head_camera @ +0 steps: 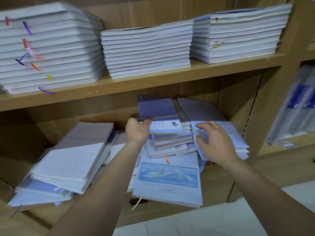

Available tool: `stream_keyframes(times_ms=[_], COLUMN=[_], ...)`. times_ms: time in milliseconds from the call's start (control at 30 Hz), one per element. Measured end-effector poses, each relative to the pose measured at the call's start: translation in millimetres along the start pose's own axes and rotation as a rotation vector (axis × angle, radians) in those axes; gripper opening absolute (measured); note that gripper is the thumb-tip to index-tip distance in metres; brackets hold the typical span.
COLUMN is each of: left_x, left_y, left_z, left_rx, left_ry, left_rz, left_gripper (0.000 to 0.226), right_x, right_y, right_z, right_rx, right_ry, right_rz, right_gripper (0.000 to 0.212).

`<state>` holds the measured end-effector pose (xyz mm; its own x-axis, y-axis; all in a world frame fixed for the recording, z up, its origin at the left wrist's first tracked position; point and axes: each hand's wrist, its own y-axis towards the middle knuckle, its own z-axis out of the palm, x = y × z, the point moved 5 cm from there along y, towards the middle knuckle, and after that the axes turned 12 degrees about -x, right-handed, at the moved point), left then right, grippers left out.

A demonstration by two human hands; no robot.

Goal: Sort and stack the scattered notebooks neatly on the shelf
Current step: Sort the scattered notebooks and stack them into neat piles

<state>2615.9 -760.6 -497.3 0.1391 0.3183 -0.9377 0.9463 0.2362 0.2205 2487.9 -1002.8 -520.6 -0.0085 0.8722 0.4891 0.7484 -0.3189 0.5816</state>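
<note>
A wooden shelf unit (pixel 153 80) fills the view. On its upper board stand three tidy stacks of notebooks. The tall left stack (pixel 47 48) has coloured ribbons (pixel 27 28) hanging out at its front. The middle stack (pixel 146 50) is lower, and the right stack (pixel 238 34) is just beside it.

On the lower board the notebooks lie in disorder. At the left, a tilted pile (pixel 68 160) leans with its near side lower. In the middle a cloud-cover notebook (pixel 168 176) lies flat near the front edge, and on its far part sits a small uneven pile (pixel 170 143). At the right of this one, close against it, is the right pile (pixel 235 138), with pale blue covers.

On the small pile is the top notebook (pixel 158 111), with a blue-violet cover, and it lies tilted. The left hand (pixel 137 132) holds it at the near left corner. The thumb lies on the cover, and the other fingers go under it and are hidden.

The right hand (pixel 214 143) is over the right pile with its fingers spread and a little bent, holding nothing. Because of the blur, one cannot tell whether the fingertips touch the cover.

An orange ribbon (pixel 166 158) sticks out from the small uneven pile. A small black object (pixel 136 201) lies on the board beside the cloud-cover notebook.
</note>
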Motion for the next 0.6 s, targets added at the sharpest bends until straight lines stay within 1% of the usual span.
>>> stream_keyframes(times_ms=[33,67,133,167,200,233,267,300,333,433,533,600], left_x=[1.4,2.8,7.1,10.7,12.3,11.9,9.3,8.2,4.4,2.0,13.4,29.1], left_y=[2.0,1.7,-2.0,-3.6,-6.1,-8.3,-10.6,-9.5,-11.0,-9.3,-10.5,-16.8], left_z=[11.6,21.1,32.0,37.9,42.2,44.5,46.1,48.7,49.3,49.0,36.6,19.2], left_rx=[0.038,0.083,0.174,0.227,0.264,0.276,0.273,0.251,0.224,0.18,0.177,0.154], left_ry=[0.05,0.09,0.182,0.227,0.262,0.302,0.323,0.348,0.377,0.431,0.28,0.228], left_rz=[0.019,0.033,0.04,0.051,0.068,0.079,0.08,0.081,0.079,0.083,0.073,0.08], left_gripper=[0.044,0.054,0.083,0.09,0.092,0.087,0.077,0.065,0.058,0.056,0.053,0.041], right_x=[-1.4,-2.3,-1.9,-1.0,0.2,1.1,0.9,-0.5,-2.8,-10.6,-10.2,-6.2], right_y=[0.3,0.7,2.4,3.4,4.4,5.4,6.6,7.9,9.1,12.3,15.1,15.9], right_z=[1.3,3.3,9.9,14.2,18.2,22.5,26.4,30.0,33.2,38.0,38.4,37.7], right_rx=[0.008,0.021,0.056,0.075,0.09,0.104,0.12,0.14,0.163,0.236,0.29,0.268], right_ry=[-0.002,-0.01,-0.033,-0.042,-0.049,-0.055,-0.065,-0.083,-0.109,-0.154,-0.151,-0.131], right_rz=[-0.008,-0.023,-0.055,-0.066,-0.076,-0.081,-0.08,-0.079,-0.081,-0.078,-0.06,-0.029], right_gripper=[0.037,0.039,0.043,0.046,0.049,0.051,0.053,0.056,0.06,0.066,0.068,0.068])
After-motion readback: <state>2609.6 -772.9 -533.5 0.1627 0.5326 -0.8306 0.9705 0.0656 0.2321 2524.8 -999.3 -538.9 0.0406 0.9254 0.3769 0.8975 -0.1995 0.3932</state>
